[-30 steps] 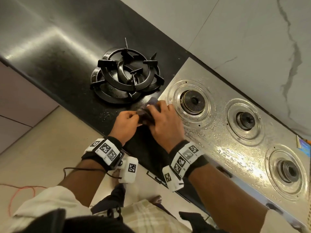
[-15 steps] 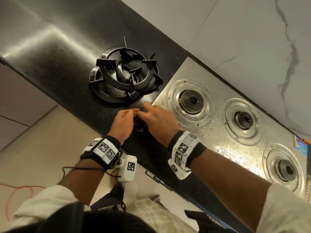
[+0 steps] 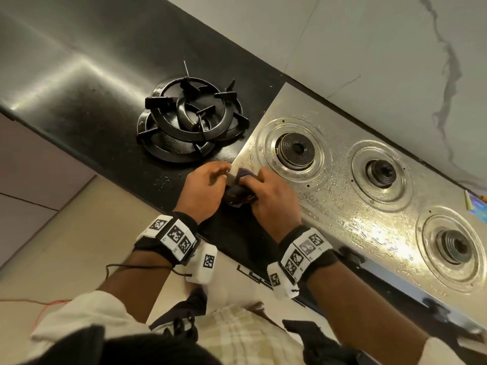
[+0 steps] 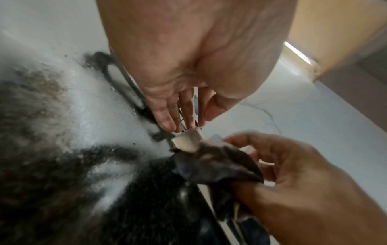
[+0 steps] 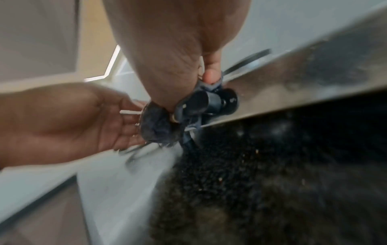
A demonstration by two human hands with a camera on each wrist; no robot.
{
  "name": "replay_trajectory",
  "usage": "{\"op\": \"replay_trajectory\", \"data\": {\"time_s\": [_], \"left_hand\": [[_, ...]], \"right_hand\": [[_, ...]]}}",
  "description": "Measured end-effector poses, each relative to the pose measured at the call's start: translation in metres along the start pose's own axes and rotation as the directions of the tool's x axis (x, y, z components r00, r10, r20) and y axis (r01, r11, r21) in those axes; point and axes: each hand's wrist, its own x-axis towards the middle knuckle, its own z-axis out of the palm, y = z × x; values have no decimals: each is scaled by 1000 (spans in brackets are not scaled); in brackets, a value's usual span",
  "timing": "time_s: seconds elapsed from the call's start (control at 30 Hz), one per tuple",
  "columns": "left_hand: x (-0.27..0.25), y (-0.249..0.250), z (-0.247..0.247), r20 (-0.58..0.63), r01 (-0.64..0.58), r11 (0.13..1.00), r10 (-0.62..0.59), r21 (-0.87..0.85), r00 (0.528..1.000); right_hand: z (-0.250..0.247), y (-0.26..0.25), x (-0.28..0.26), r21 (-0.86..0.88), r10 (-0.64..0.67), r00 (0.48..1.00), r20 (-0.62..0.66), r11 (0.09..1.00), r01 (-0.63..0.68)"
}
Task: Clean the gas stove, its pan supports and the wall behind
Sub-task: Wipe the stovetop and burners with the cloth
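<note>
The right hand (image 3: 271,196) is seen curled round a dark cloth (image 3: 238,194), which is bunched against the near left corner of the gas stove (image 3: 342,206). In the right wrist view the cloth (image 5: 161,126) is wrapped about a black knob (image 5: 217,102) on the stove's front face, with the thumb pressing a fold down on top. The left hand (image 3: 205,188) is held just beside it, fingers (image 4: 165,114) nearly straight, their tips touching a pale corner of the cloth (image 4: 188,140); whether that corner is actually pinched cannot be told.

Compared with half a second ago, the hands have been separated a little and the cloth is now exposed between them, where before it was almost covered. A second ago it was gathered up in both hands; now it is being applied to the stove's edge. That is judged to mean the cloth has been refolded and wiping of the front corner and knob is under way.

Outward from there, the steel top is seen wet and beaded with droplets around three bare burners (image 3: 296,151). The pan supports (image 3: 192,119) are stacked on the black worktop (image 3: 79,83), well clear of the stove to the left. The wall (image 3: 382,61) behind, pale and veined, is not being touched by either hand.

Most of the task is judged to remain: stove top, supports and wall.
</note>
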Motion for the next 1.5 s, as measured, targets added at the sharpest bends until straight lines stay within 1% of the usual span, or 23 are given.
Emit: {"op": "replay_trajectory", "data": {"time_s": [0.07,0.13,0.17,0.2,0.27,0.33,0.4,0.53,0.63,0.7,0.77,0.8,0.93,1.0,1.03,1.1,1.23,1.27,1.33,1.37,1.4,1.47,1.5], "left_hand": [[1,3,3,21,-115,986,113,119,993],[5,4,11,85,-242,938,228,248,970],[6,5,15,134,-295,908,266,298,955],[7,6,21,191,-350,874,300,336,934],[9,8,31,290,-448,812,356,375,888],[11,11,42,379,-526,760,390,383,839],[12,14,49,426,-563,723,396,402,813],[19,15,50,508,-635,638,409,435,758],[25,12,47,548,-677,601,425,424,721],[26,11,48,537,-687,602,451,407,713],[27,12,48,518,-681,608,460,408,722],[28,12,49,514,-678,610,459,411,725],[29,13,47,514,-680,610,462,407,723],[30,12,46,521,-688,598,465,411,716],[30,12,46,527,-691,592,463,414,712],[31,12,46,534,-695,586,461,417,709],[33,10,47,552,-706,583,461,402,695],[33,11,46,553,-705,583,459,403,696],[32,12,47,548,-703,586,460,403,698],[31,13,47,543,-699,589,460,405,702],[30,13,46,537,-694,592,459,409,708],[27,13,46,534,-684,600,447,416,717],[26,14,47,535,-681,600,443,420,719]], "right_hand": [[-2,12,-16,80,146,983,-114,987,-137],[-8,32,-41,107,248,943,-221,967,-229],[-10,43,-57,92,255,935,-246,967,-240],[-11,52,-75,61,234,938,-254,972,-226],[-6,61,-109,-17,166,959,-231,985,-174],[3,62,-131,-18,194,957,-215,979,-203],[16,52,-130,28,242,948,-207,970,-241],[31,20,-93,75,278,947,-161,960,-269],[33,10,-80,119,343,925,-161,937,-327],[29,13,-86,115,375,911,-169,926,-360],[23,23,-100,119,427,881,-202,904,-411],[21,31,-112,132,467,858,-216,884,-448],[15,58,-163,169,652,722,-231,758,-630],[15,58,-166,200,692,679,-245,721,-663],[17,53,-160,222,698,671,-251,716,-662],[22,35,-136,258,672,701,-239,740,-622],[31,-1,-85,284,579,790,-204,807,-518],[31,-4,-80,284,562,804,-194,817,-502],[26,2,-89,265,560,806,-192,820,-507],[20,9,-100,252,583,787,-202,807,-534],[15,17,-114,244,625,751,-213,778,-578],[2,34,-143,248,735,636,-236,678,-692],[-3,42,-153,238,782,579,-228,622,-746]]}}
